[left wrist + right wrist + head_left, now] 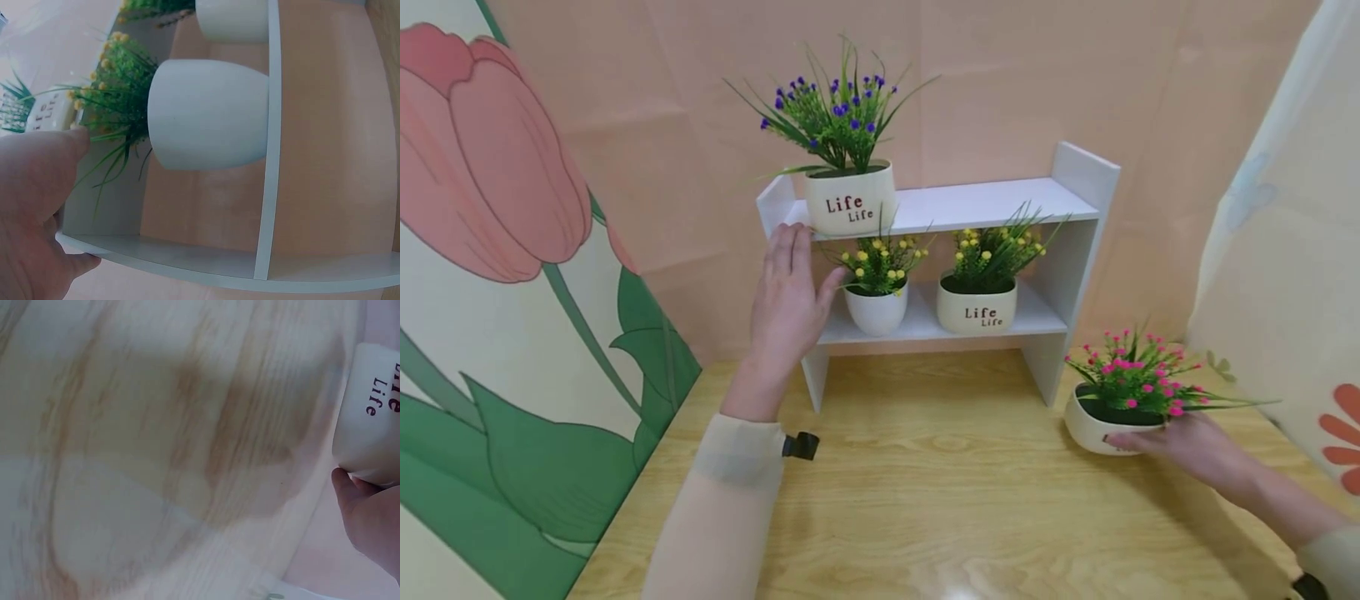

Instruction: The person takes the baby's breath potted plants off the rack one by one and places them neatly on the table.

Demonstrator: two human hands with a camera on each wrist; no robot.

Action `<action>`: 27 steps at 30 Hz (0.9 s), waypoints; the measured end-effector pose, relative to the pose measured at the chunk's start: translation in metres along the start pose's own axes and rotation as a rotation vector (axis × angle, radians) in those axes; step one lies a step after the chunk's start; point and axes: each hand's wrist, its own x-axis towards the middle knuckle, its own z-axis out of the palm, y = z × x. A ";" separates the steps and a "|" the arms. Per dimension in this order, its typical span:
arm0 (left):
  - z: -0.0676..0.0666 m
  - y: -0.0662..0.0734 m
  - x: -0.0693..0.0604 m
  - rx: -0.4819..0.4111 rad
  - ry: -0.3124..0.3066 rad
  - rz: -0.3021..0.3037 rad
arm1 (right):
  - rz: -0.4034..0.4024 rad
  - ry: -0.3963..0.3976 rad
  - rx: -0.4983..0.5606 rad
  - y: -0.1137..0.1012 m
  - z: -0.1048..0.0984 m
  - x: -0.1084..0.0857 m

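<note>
My left hand [787, 304] lies at the left end of the white two-tier shelf [992, 202], fingers stretched upward against the upper board's edge. Just above its fingertips stands a white "Life" pot with purple flowers [852, 200]. In the left wrist view the thumb is near the yellow-flowered plant in a plain white pot [209, 115]. On the right, my right hand [1206, 454] grips a cream pot with pink flowers [1086, 421], its thumb across the front; the pot appears raised over the table. The right wrist view shows only part of this pot [369, 419].
A second yellow-flowered pot marked "Life" [977, 308] stands on the lower board, right of the plain pot. The shelf rests on a wood-grain table [925, 483]. Behind is a pink cloth wall [1000, 83]; a tulip-printed panel [512, 167] borders the left.
</note>
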 end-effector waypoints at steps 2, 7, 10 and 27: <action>0.000 0.000 0.001 0.004 0.005 0.007 | 0.023 0.016 -0.005 0.001 0.002 0.002; 0.000 0.001 0.003 0.002 0.009 0.009 | 0.005 0.054 -0.033 0.004 0.006 0.005; -0.001 0.001 0.004 0.000 0.004 0.006 | -0.017 0.075 -0.039 0.008 0.009 0.006; 0.001 -0.001 0.001 -0.011 0.002 0.006 | 0.059 0.026 -0.013 0.016 0.009 0.004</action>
